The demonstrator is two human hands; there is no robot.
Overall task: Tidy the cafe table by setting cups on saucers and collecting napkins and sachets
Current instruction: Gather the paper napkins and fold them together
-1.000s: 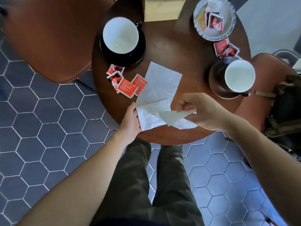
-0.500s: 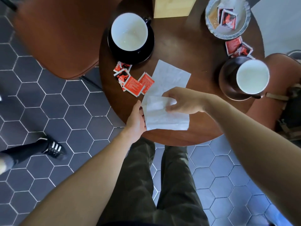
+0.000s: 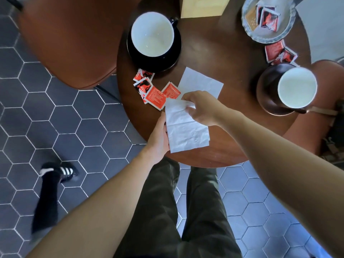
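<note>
A folded white napkin (image 3: 186,131) lies at the near edge of the round wooden table (image 3: 214,58). My left hand (image 3: 158,138) grips its left edge. My right hand (image 3: 201,107) pinches its far edge. A second white napkin (image 3: 201,82) lies flat just beyond, partly under my right hand. Several red sachets (image 3: 154,90) are scattered left of the napkins. A white-lined cup (image 3: 152,34) stands on a black saucer (image 3: 176,51) at the far left. Another cup (image 3: 296,86) stands on a brown saucer (image 3: 266,90) at the right.
A silver dish (image 3: 284,32) holding sachets sits at the far right, with more red sachets (image 3: 279,53) on the table beside it. A wooden box (image 3: 202,6) stands at the back. Brown chairs (image 3: 70,38) flank the table. Another person's shoe (image 3: 61,172) is on the tiled floor, left.
My right hand carried the napkin's lifted flap over to the left and down, so the napkin now lies folded flat. A person's foot has stepped into view on the left.
</note>
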